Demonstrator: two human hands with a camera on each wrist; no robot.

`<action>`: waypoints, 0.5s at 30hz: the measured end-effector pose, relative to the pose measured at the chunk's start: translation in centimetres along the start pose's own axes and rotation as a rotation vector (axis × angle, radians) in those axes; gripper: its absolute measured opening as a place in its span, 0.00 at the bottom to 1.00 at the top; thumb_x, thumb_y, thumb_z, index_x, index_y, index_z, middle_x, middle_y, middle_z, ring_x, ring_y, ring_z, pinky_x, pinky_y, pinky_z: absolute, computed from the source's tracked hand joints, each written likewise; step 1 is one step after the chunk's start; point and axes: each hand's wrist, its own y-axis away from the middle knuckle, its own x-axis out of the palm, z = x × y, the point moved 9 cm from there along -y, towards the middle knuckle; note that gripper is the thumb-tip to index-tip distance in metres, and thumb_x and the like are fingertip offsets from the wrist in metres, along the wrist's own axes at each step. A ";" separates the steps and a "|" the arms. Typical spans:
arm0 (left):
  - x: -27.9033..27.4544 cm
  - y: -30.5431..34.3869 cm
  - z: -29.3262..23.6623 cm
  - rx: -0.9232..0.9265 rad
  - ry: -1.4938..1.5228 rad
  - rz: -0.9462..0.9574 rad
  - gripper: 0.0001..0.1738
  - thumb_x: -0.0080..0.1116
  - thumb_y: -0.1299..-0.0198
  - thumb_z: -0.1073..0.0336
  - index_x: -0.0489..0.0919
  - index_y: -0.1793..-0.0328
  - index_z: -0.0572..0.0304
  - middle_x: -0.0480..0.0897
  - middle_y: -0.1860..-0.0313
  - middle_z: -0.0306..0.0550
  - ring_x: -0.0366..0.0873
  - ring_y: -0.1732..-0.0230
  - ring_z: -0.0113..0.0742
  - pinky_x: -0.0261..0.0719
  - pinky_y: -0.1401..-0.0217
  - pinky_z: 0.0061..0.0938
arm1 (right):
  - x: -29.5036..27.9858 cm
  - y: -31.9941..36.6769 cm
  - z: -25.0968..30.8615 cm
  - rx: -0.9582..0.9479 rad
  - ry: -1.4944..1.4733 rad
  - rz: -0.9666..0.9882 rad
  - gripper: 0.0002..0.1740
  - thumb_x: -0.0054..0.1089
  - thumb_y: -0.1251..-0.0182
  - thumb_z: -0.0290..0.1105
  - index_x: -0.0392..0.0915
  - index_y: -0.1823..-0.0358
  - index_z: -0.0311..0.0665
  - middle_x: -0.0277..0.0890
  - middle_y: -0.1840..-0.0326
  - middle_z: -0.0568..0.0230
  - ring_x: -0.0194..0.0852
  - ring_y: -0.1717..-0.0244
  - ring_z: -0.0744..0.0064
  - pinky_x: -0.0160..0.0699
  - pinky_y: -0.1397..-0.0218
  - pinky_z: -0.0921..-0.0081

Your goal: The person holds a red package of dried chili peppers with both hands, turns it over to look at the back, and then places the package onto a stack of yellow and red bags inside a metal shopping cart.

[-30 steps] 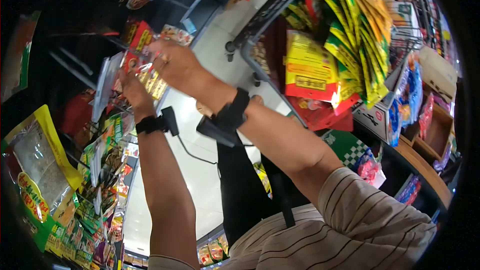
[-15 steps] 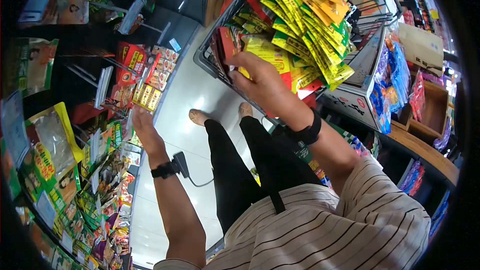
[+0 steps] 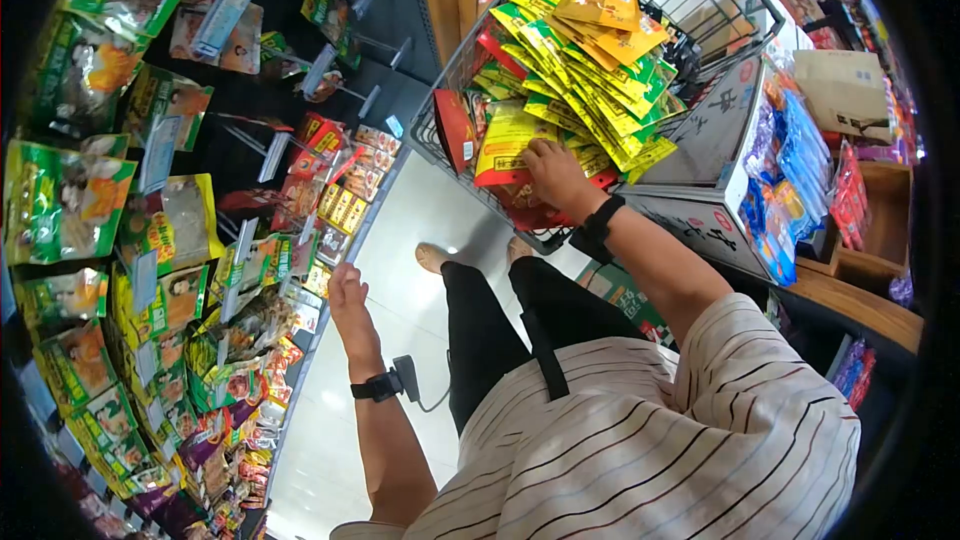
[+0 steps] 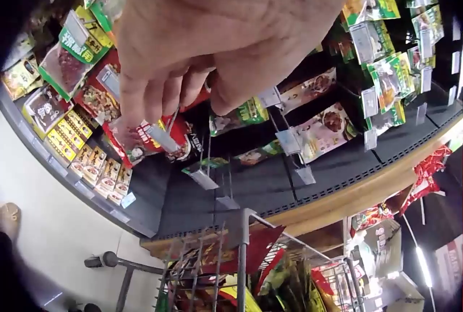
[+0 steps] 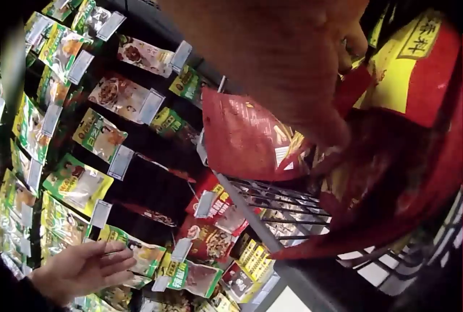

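Ideally pressing lightly so the pile (image 3: 590, 85) isn't sliding, we're resting R hand (image 3: 555, 178) on yellow-red pkt (image 3: 506, 138), ~2 o'clock, can't tell if clamped, L hand (image 3: 353, 315) empty, ~8 o'clock.

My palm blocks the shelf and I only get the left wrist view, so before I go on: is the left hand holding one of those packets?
Observer: No. The right wrist view shows the left hand with its fingers nearly straight, holding nothing.

Operator: And where is the right hand? It's out of my picture.

Observer: At the cart; in the head view its fingers are on a yellow-and-red packet. Whether they grip it, I can't tell.

Operator: What lies uppermost in the cart?

Observer: A few orange packets, resting on a fanned heap of yellow-and-green packets.
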 end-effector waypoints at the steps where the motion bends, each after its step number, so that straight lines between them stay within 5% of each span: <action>1: 0.1 0.8 -0.5 0.008 0.004 0.001 0.26 0.52 0.27 0.53 0.71 0.31 0.62 0.74 0.37 0.45 0.70 0.34 0.37 0.68 0.30 0.38 | 0.2 -0.2 -0.1 0.031 -0.010 0.076 0.14 0.59 0.40 0.32 0.79 0.53 0.40 0.76 0.43 0.54 0.73 0.38 0.50 0.75 0.39 0.54; 5: 0.3 2.7 -1.1 0.033 0.024 0.006 0.23 0.51 0.27 0.53 0.74 0.35 0.62 0.76 0.40 0.46 0.74 0.36 0.38 0.72 0.34 0.37 | -2.0 -0.2 0.3 0.004 -0.014 0.034 0.08 0.55 0.37 0.32 0.82 0.60 0.42 0.81 0.52 0.56 0.79 0.47 0.52 0.82 0.50 0.57; 15: 7.7 5.2 -7.4 0.238 -0.073 0.199 0.27 0.56 0.29 0.54 0.71 0.31 0.65 0.75 0.36 0.53 0.72 0.32 0.44 0.69 0.29 0.37 | -19.6 2.3 1.8 -0.156 -0.429 -0.309 0.09 0.54 0.30 0.33 0.80 0.55 0.38 0.81 0.63 0.48 0.81 0.59 0.43 0.80 0.58 0.54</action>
